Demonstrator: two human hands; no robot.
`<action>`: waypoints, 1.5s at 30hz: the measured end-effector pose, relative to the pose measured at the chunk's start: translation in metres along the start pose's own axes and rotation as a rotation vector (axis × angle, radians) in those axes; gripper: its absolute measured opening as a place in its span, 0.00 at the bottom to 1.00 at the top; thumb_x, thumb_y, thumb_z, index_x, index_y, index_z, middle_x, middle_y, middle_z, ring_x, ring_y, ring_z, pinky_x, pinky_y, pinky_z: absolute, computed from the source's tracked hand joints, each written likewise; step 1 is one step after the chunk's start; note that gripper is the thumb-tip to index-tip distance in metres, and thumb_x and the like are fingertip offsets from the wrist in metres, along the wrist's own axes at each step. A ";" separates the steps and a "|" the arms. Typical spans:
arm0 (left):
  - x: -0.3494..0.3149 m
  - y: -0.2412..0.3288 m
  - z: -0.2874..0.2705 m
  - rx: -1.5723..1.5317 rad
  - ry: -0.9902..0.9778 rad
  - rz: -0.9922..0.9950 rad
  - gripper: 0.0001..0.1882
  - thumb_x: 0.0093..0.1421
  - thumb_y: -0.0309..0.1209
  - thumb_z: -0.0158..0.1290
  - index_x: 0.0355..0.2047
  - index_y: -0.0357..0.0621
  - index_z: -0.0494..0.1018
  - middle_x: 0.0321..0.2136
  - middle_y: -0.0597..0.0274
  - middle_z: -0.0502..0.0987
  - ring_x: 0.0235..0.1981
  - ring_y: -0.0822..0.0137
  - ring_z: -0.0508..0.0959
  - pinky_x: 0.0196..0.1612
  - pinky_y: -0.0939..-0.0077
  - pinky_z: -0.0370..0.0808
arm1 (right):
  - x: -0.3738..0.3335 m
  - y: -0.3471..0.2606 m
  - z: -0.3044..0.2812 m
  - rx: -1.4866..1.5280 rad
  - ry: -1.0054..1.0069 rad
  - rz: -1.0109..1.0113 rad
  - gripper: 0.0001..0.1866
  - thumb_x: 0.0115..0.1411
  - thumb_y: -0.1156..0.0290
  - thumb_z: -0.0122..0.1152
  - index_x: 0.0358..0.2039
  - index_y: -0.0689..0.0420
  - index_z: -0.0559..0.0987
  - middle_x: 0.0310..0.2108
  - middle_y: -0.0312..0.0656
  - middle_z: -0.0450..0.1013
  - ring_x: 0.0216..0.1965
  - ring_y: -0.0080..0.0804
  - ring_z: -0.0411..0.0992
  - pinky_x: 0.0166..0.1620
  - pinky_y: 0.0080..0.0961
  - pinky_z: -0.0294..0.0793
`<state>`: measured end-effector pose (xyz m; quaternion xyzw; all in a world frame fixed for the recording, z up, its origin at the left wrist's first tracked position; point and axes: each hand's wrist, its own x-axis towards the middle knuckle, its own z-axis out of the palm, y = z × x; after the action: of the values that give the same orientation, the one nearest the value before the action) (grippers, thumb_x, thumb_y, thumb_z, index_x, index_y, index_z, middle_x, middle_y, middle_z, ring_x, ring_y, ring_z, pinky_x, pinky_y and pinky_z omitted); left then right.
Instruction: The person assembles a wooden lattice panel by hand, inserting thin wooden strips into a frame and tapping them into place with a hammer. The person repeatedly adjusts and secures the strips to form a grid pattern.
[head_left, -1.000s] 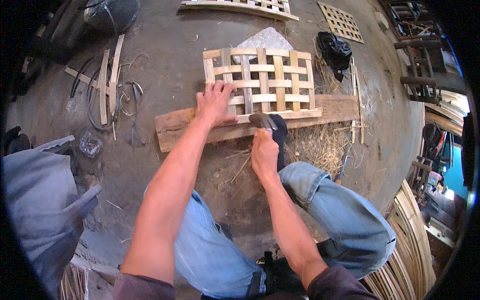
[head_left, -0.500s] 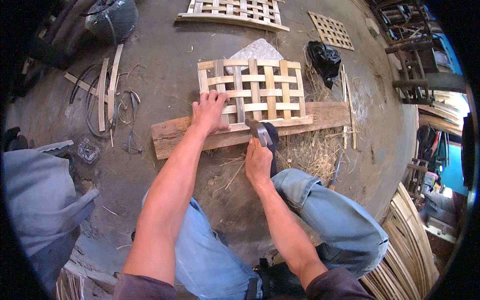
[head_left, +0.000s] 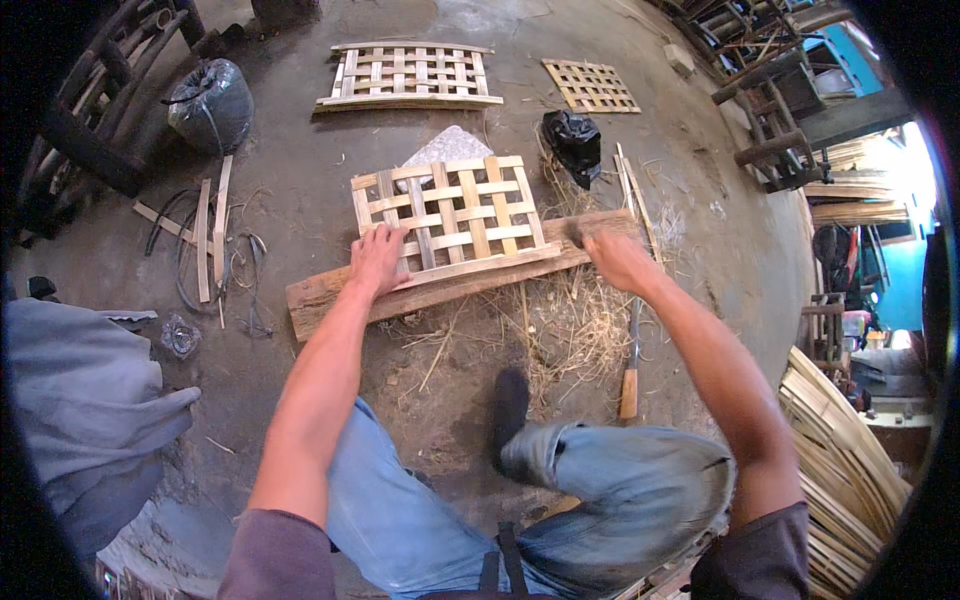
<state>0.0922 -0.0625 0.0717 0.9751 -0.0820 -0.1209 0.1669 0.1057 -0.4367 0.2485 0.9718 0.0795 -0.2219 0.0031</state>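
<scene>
A woven bamboo panel leans with its lower edge strip along a rough wooden plank. My left hand is closed over the panel's lower left corner, its fingers curled round the lattice. Beyond the panel's lower right corner, my right hand is near the plank's right end. It grips a hammer, whose dark head shows past the fingers; the handle is mostly hidden and the hand slightly blurred.
A pale stone slab lies behind the panel. Farther off are two more woven panels and a black plastic bag. Straw-like shavings and a wooden-handled knife lie at right, loose strips at left.
My right hand has moved right with the hammer, away from the panel's lower edge. My left hand stays on the panel's corner. The view has shifted, and my dark-covered foot now shows below the plank.
</scene>
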 end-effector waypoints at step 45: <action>-0.003 -0.093 0.058 -0.933 -0.003 -0.308 0.16 0.66 0.35 0.56 0.50 0.40 0.75 0.39 0.68 0.80 0.39 0.77 0.75 0.46 0.76 0.72 | 0.114 0.090 0.145 0.571 0.194 -0.535 0.21 0.39 0.76 0.79 0.36 0.60 0.81 0.37 0.44 0.79 0.43 0.41 0.77 0.47 0.34 0.76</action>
<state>0.0848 0.0073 -0.0134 0.7969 0.1259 -0.1696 0.5660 0.1590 -0.5141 0.0663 0.8949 0.2649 -0.1352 -0.3326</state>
